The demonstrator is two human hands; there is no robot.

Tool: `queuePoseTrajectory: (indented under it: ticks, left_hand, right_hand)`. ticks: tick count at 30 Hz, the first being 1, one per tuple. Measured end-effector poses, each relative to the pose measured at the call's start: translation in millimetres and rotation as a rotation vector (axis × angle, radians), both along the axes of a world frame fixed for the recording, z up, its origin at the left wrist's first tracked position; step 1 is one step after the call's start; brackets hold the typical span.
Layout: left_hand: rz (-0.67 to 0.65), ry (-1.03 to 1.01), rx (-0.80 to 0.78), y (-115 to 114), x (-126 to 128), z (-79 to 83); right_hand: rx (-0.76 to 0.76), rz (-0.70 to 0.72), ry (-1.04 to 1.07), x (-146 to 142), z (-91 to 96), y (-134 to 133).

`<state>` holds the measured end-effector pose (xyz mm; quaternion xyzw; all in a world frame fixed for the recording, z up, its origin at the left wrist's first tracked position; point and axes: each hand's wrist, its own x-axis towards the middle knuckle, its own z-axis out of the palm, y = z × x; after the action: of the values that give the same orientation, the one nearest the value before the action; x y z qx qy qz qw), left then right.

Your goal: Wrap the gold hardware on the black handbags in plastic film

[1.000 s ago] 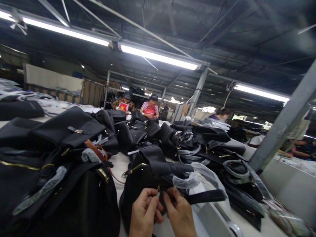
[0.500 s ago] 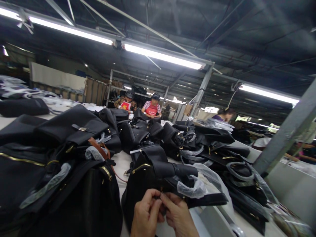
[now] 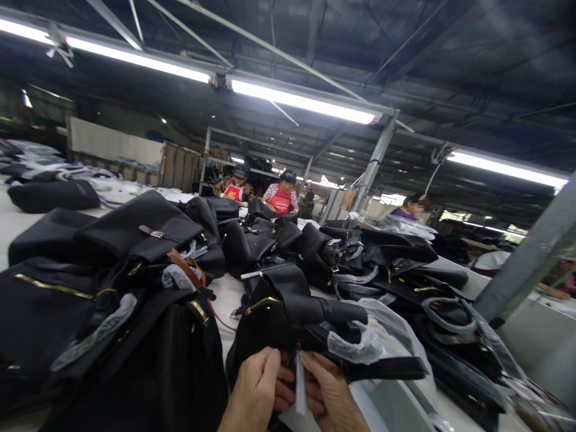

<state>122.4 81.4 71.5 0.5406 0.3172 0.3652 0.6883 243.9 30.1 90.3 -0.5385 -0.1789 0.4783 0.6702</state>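
In front of me a black backpack (image 3: 265,327) with gold zips lies on the table, its carry handle wrapped in clear plastic (image 3: 357,343). At its near side my left hand (image 3: 258,384) is closed, fingers curled around the black material. Facing it, my right hand (image 3: 330,387) pinches the other side of the same part, thumb at the top near a small gold fitting (image 3: 298,346). A narrow whitish strip (image 3: 300,387) shows between the hands; whether it is paper or a gap in the bag I cannot tell. My fingers partly hide the material.
Another black backpack (image 3: 180,360) lies close on the left, with a brown strap (image 3: 186,269). More black bags (image 3: 249,243) are heaped beyond and to the right. Two people in red aprons (image 3: 281,198) work at the far side. A metal post (image 3: 531,240) slants at right.
My hands have moved apart slightly, and the whitish strip now shows between them. The whole view has shifted a little, with things appearing further right.
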Motion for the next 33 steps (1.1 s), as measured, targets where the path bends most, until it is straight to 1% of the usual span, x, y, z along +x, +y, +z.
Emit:
queuePoseTrajectory:
  ticks: [3,4,6,9,12,15,18,20,23,26,29,31,33]
  left_hand:
    - [-0.099,-0.070,-0.209,2.5,1.6,-1.5]
    - [-0.112,-0.098,-0.248,3.1,2.4,-2.2]
    - [-0.111,-0.106,-0.273,3.9,4.6,-3.0]
    - [-0.037,-0.050,-0.238,3.9,9.5,-2.9]
    - [0.027,-0.051,-0.211,2.6,13.0,-1.3]
    - [0.043,-0.058,-0.180,0.0,12.7,2.0]
    - [0.053,-0.070,-0.120,-2.6,12.1,5.4]
    - [0.059,-0.075,-0.065,-3.4,13.4,6.5]
    - [0.048,-0.041,0.048,-2.7,15.7,5.9]
    - [0.004,0.008,0.125,-0.8,15.6,4.2]
    - [-0.022,0.021,0.156,0.8,13.5,3.0]
    - [-0.029,0.020,0.167,1.5,12.4,3.1]
    - [-0.034,0.024,0.173,2.0,12.1,3.6]
  right_hand:
    - [0.000,0.015,0.003,1.3,-1.2,-1.2]
    - [0.003,0.026,-0.003,1.9,-1.6,-1.8]
    - [0.014,0.055,-0.033,3.2,-2.2,-3.1]
    - [0.029,0.093,-0.085,5.0,-3.9,-4.6]
    - [0.037,0.106,-0.117,6.9,-8.1,-5.7]
    - [0.033,0.115,-0.166,8.6,-14.4,-5.5]
    - [0.020,0.117,-0.269,9.8,-17.9,-3.9]
    - [0.033,0.095,-0.391,9.9,-16.3,-3.1]
    - [0.077,0.054,-0.585,8.9,-9.1,-3.9]
    - [0.121,0.075,-0.666,8.1,-2.9,-7.0]
    - [0.159,0.113,-0.642,9.1,-3.6,-9.5]
    - [0.120,0.123,-0.535,9.9,-7.0,-9.7]
    - [0.073,0.096,-0.435,9.8,-10.6,-8.3]
